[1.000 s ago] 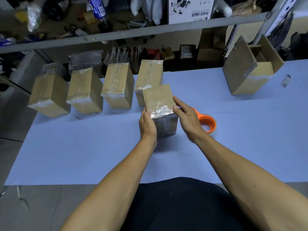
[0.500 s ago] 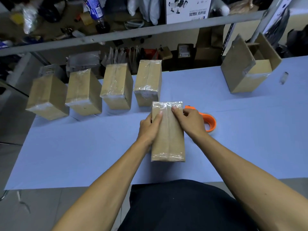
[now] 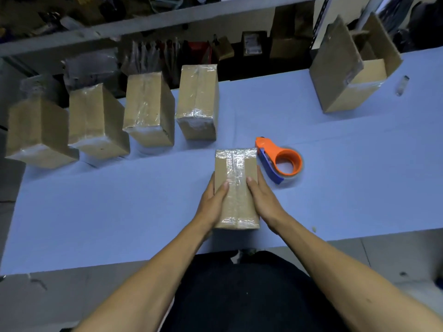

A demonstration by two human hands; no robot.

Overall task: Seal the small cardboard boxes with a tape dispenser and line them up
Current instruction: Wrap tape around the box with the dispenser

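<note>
A small cardboard box (image 3: 236, 164) lies flat on the blue table (image 3: 119, 212) in front of me, with clear tape along its top seam and over both ends. My left hand (image 3: 211, 202) holds its left side and my right hand (image 3: 265, 200) its right side. Both thumbs rest on top, either side of the taped seam, and the fingers run down the sides. The orange and blue tape dispenser (image 3: 280, 161) lies on the table just right of the box, touched by neither hand. Several taped boxes (image 3: 148, 109) stand in a row at the back left.
An open, larger cardboard box (image 3: 347, 70) stands at the back right, a small clear item (image 3: 402, 85) beside it. A cluttered metal shelf (image 3: 143, 25) runs behind the table. The table's near edge is close to my body.
The box was turned from standing on end to lying flat with its taped seam up. Both hands slid from its far end back toward me along the top.
</note>
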